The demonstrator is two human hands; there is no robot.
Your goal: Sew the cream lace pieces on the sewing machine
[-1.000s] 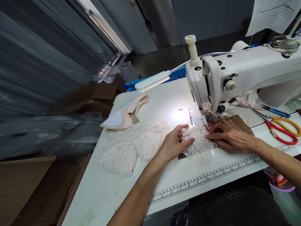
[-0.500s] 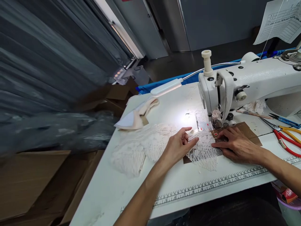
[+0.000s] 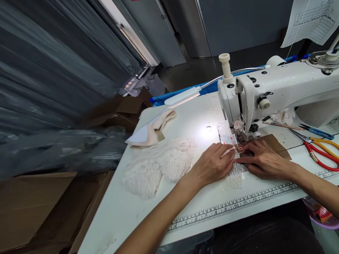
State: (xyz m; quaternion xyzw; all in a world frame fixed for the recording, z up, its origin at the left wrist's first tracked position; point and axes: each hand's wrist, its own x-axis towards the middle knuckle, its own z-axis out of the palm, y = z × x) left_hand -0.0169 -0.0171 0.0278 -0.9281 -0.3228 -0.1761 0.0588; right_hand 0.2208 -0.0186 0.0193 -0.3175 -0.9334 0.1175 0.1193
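Observation:
My left hand (image 3: pixel 214 163) is closed, its fingers together and bent over the white lace piece (image 3: pixel 233 177) just in front of the sewing machine's (image 3: pixel 278 84) needle area. The hand covers much of this lace; its fringed lower part hangs toward the ruler. My right hand (image 3: pixel 261 158) rests on the brown sheet (image 3: pixel 275 145) on the machine bed, fingers apart, with one fingertip reaching the lace's right edge. Both hands' fingertips nearly meet. Left of them lies a loose pile of white fringed lace (image 3: pixel 159 165).
Red-handled scissors (image 3: pixel 314 155), yellow-handled pliers (image 3: pixel 327 145) and blue snips (image 3: pixel 319 132) lie at the right. A lamp (image 3: pixel 182 97) lights the bed. Folded cream fabric (image 3: pixel 150 132) sits at the table's left edge. A printed ruler (image 3: pixel 233 209) runs along the front.
My left hand has moved right and turned over onto the lace, its thumb and forefinger closing from a spread pose. The right hand stays in nearly the same place. The view has shifted slightly.

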